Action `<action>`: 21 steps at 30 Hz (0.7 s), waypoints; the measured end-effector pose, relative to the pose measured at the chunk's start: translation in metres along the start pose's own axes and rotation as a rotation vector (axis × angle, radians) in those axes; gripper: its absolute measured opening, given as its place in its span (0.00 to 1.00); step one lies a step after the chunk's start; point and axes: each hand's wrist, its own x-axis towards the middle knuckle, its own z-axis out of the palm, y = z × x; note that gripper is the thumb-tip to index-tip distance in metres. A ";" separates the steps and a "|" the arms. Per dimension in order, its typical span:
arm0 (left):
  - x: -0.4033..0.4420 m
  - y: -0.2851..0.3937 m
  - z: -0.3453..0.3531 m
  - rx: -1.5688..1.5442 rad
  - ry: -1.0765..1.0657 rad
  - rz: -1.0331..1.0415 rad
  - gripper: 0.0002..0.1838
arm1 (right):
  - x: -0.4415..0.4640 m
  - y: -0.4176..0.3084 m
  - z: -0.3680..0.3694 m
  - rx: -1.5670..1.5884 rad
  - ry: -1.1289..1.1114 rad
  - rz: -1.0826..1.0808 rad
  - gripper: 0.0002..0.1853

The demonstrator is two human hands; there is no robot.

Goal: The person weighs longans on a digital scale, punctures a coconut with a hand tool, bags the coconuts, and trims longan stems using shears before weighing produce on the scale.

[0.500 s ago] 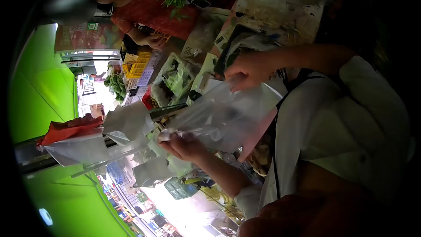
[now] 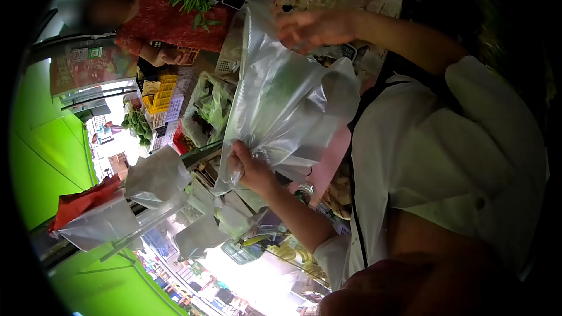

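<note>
"Where's the clear plastic bag (image 2: 287, 96)?"
"Spread out between the two hands; one gathered side of it is bunched inside the left hand (image 2: 250, 168), whose fingers are curled firmly round the film."
"And the right hand (image 2: 311, 28)?"
"At the bag's far end, fingers loosely spread and blurred; it grips nothing that I can see, though I can't tell whether the fingertips touch the film."
"What's around them?"
"A pink surface (image 2: 329, 162) just beside the bag; farther out, a yellow crate (image 2: 160, 95); near that, a co-worker's hand (image 2: 171, 57)."
</note>
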 end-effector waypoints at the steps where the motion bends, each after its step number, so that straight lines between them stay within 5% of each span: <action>1: 0.005 0.000 0.000 0.007 -0.002 -0.002 0.19 | -0.009 0.007 0.001 -0.179 -0.165 0.263 0.18; 4: 0.020 -0.001 0.001 -0.021 0.016 -0.041 0.17 | -0.013 0.009 0.006 -0.335 -0.196 0.421 0.11; 10: 0.036 0.002 0.005 0.141 -0.045 -0.136 0.17 | -0.016 0.020 0.008 -0.517 -0.435 0.242 0.13; 12: 0.038 0.003 0.011 0.147 -0.006 -0.166 0.17 | -0.020 0.016 0.024 -1.157 -0.270 0.258 0.16; 13: 0.040 0.002 0.012 0.131 0.021 -0.176 0.19 | -0.018 0.023 0.017 -1.152 -0.273 0.259 0.16; 15: 0.042 0.001 0.014 0.126 0.055 -0.177 0.21 | -0.009 0.041 0.002 -0.445 -0.345 0.312 0.14; 17: 0.040 -0.007 0.018 0.615 0.241 0.119 0.35 | -0.009 0.033 -0.001 -0.446 -0.302 0.274 0.13; 18: 0.032 -0.016 0.026 0.875 0.453 0.168 0.52 | -0.008 0.031 -0.002 -0.448 -0.249 0.239 0.13; 19: 0.021 -0.006 0.035 0.981 0.437 0.420 0.58 | -0.004 0.035 -0.003 -0.300 -0.250 0.233 0.07; 21: -0.005 0.009 0.070 0.693 0.293 0.666 0.52 | 0.003 0.038 0.009 -0.233 -0.175 0.223 0.06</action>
